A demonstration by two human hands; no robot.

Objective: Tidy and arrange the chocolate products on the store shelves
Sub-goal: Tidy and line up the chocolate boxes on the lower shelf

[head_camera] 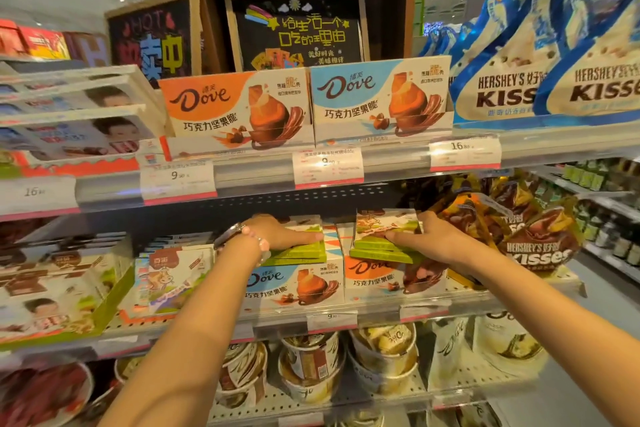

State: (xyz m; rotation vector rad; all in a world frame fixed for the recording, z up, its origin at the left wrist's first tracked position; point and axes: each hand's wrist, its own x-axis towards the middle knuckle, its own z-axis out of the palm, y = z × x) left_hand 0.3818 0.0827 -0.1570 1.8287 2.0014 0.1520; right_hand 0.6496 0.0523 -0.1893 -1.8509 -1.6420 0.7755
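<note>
On the middle shelf, our left hand (277, 232), watch and bead bracelet at the wrist, lies with straight fingers pressing on a stack of flat green-edged chocolate boxes (298, 251) atop the blue-and-white Dove carton (294, 284). Just to the right, our right hand (433, 239) grasps a second green-edged stack (381, 246), tilted, above the orange-and-white Dove carton (374, 277). Brown Hershey's Kisses bags (533, 239) lie beside it.
</note>
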